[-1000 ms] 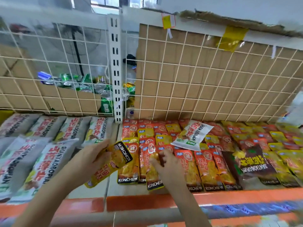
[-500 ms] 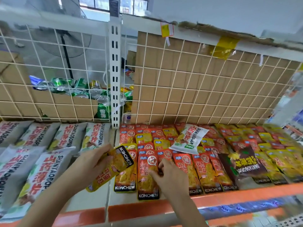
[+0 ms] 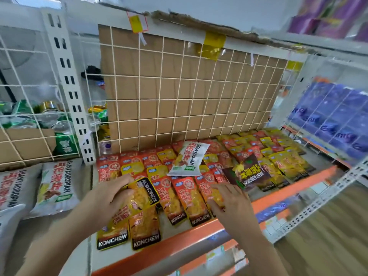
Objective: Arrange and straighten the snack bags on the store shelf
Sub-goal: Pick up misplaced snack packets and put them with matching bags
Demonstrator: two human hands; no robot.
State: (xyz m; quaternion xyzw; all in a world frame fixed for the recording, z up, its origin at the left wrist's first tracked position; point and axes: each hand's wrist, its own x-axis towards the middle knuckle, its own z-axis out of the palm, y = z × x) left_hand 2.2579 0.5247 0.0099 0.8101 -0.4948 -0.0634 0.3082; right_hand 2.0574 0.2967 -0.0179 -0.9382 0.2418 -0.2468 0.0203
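Left hand point(image 3: 105, 198) gripped a yellow KONCHEW packet point(image 3: 139, 196), thumb on top, raised just above the front-left corner of the packet rows, over two more yellow front packets point(image 3: 145, 230) lying at the shelf's orange edge point(image 3: 199, 233). Right hand point(image 3: 233, 202) lay flat, fingers spread and grasping nothing, pressing on the red KONCHEW packets point(image 3: 191, 196) in the front row. White SHANYAOBOPIAN bag point(image 3: 189, 159) lay askew on top of the rows behind. Dark brown bag point(image 3: 251, 174) sat tilted on the packets just right of that hand. Large pale bags point(image 3: 57, 186) filled the bay to the left. Cardboard-backed wire grid point(image 3: 179, 96) closed the rear.
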